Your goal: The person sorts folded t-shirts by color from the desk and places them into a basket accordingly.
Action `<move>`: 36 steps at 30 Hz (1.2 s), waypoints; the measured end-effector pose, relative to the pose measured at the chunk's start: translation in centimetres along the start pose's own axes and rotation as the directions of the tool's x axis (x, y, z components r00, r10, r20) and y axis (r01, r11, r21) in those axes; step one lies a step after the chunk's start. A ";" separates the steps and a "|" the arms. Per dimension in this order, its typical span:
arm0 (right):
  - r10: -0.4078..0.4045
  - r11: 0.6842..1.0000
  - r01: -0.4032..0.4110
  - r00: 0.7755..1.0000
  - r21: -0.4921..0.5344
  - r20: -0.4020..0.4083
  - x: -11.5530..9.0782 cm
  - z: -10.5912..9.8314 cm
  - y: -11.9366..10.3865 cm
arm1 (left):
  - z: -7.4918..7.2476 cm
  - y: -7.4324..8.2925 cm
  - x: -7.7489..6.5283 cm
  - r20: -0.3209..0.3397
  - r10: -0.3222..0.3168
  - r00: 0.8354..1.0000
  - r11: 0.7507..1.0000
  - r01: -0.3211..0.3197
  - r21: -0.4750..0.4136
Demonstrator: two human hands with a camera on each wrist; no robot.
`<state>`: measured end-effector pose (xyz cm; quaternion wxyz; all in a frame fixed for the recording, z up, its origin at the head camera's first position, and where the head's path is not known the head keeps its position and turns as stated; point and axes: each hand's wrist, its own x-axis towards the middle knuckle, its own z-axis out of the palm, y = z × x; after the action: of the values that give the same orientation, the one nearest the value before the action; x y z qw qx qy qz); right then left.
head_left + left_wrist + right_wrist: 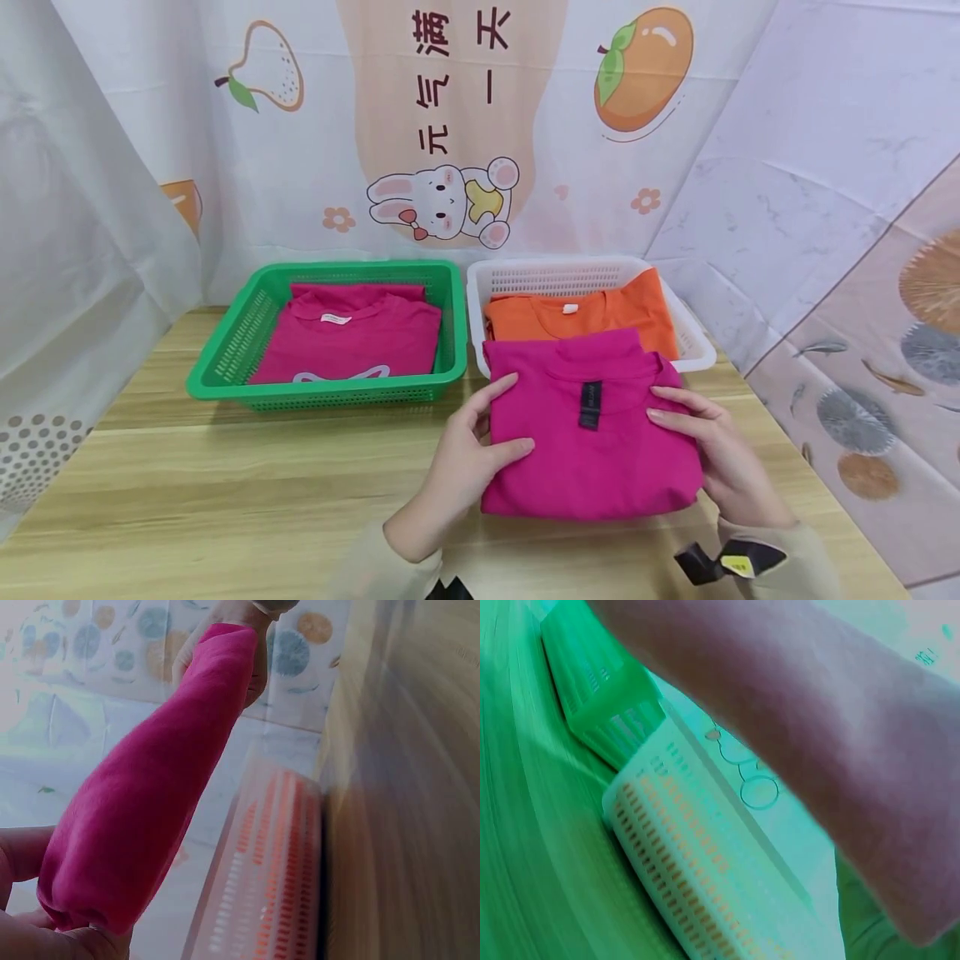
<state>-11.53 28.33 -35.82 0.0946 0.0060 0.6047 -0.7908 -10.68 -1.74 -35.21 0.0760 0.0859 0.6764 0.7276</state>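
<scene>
A folded magenta T-shirt [600, 467] with a black neck label is held up in front of the white basket [701, 360], overlapping its near side in the head view. My left hand [465, 454] grips the shirt's left edge, thumb and forefinger over the front. The right edge is gripped by my right hand [720, 446], with fingertips on the front. From the left wrist, the folded shirt [142, 795] appears edge-on between both hands, apart from the table. Odd colours tint the right wrist view, where the shirt [795, 742] spans the upper part.
An orange shirt [592, 312] lies in the white basket. To its left stands a green basket [330, 390] holding a folded magenta shirt [360, 342] with a white label. Both baskets sit on a wooden table [247, 492], before a printed curtain [300, 167].
</scene>
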 end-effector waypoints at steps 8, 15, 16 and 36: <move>-0.004 1.000 0.004 1.000 0.002 -0.011 1.0 2.5 -0.8 | -1.7 1.0 -0.2 -0.053 0.002 0.999 0.999 -0.005 -0.045; -0.007 1.000 0.007 1.000 0.010 0.009 1.6 4.0 -1.3 | -2.8 1.8 -0.5 -0.092 0.006 0.996 0.997 -0.013 -0.075; -0.009 1.000 0.009 1.000 0.010 0.013 1.7 4.1 -1.3 | -3.0 1.9 -0.6 -0.097 0.006 0.995 0.997 -0.013 -0.075; 0.011 0.999 0.001 0.967 -0.049 0.253 3.5 6.8 -1.7 | -7.0 2.6 -0.9 -0.283 -0.039 0.958 0.998 0.053 0.042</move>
<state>-14.54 21.76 -32.80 0.1731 -0.0956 0.6067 -0.7699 -11.36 -8.91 -33.09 -0.0065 -0.0325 0.6999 0.7134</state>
